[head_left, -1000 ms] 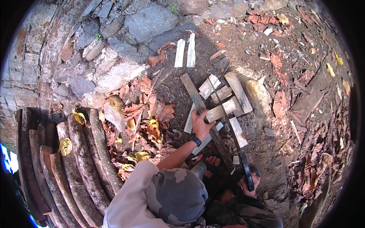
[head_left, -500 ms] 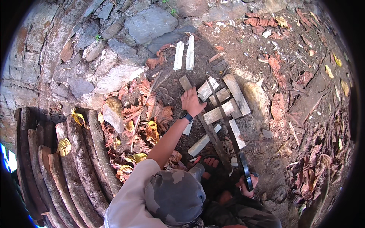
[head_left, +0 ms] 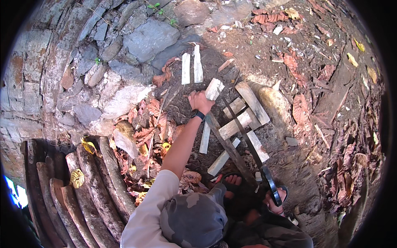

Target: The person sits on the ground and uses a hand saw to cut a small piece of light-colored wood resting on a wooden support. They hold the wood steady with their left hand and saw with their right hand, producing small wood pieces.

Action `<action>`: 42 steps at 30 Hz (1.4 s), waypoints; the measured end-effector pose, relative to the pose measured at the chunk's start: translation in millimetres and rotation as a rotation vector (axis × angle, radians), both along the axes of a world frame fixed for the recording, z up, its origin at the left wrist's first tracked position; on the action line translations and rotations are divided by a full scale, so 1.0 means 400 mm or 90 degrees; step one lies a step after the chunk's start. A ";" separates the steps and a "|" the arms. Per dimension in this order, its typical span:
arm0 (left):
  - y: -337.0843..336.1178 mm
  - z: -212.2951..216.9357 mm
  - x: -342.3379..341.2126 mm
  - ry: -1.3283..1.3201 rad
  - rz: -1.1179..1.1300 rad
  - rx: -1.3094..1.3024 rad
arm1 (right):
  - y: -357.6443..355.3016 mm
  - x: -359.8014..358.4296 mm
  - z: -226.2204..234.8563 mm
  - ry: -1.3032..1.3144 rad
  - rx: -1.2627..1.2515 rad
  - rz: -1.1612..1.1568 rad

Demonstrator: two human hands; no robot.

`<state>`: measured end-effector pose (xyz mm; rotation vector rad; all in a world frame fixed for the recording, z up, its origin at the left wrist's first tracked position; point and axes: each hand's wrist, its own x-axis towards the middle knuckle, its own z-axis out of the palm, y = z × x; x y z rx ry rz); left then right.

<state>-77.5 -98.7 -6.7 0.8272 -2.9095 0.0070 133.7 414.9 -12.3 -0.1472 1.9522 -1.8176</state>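
Observation:
My left hand (head_left: 200, 101), with a dark watch on its wrist, is closed on the near end of a pale split wood block (head_left: 214, 89). Part of its fingers is hidden behind the hand. My right hand (head_left: 275, 204), low and to the right, grips the black handle of a machete (head_left: 249, 145). Its long dark blade slants up and left, the tip close beside the held block. Beneath my left hand a long dark wood strip (head_left: 230, 151) runs toward my feet. Right of the strip lie another split piece (head_left: 235, 129) and a thicker board (head_left: 253, 102).
Two pale slats (head_left: 186, 69) lie at the far side, before a stone wall (head_left: 151, 39). Round logs (head_left: 97, 182) are stacked at the left. Dry leaves (head_left: 155, 108) cover the ground beside my left arm. A sandaled foot (head_left: 234, 179) is near the strip's lower end.
My left hand has left the dark strip and closed on the pale block, which has shifted left and away. The machete stays in my right hand. The whole view has moved slightly.

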 end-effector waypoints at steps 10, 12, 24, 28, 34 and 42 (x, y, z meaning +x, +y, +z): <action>0.102 0.039 0.101 0.176 -0.019 0.112 | 0.008 -0.009 0.012 0.003 0.025 -0.006; 0.183 0.040 0.187 0.150 -0.131 0.205 | 0.000 -0.020 0.037 -0.039 0.011 -0.011; 0.329 0.001 0.270 0.009 -0.252 0.132 | 0.010 -0.029 0.060 0.025 0.076 0.071; 0.317 -0.020 0.276 0.020 -0.255 0.137 | 0.010 -0.051 0.099 0.081 0.085 0.121; 0.316 -0.005 0.271 0.002 -0.262 0.116 | 0.118 -0.026 0.165 0.047 0.069 0.136; 0.294 -0.035 0.265 0.018 -0.312 0.128 | -0.010 -0.089 0.162 0.080 0.039 0.145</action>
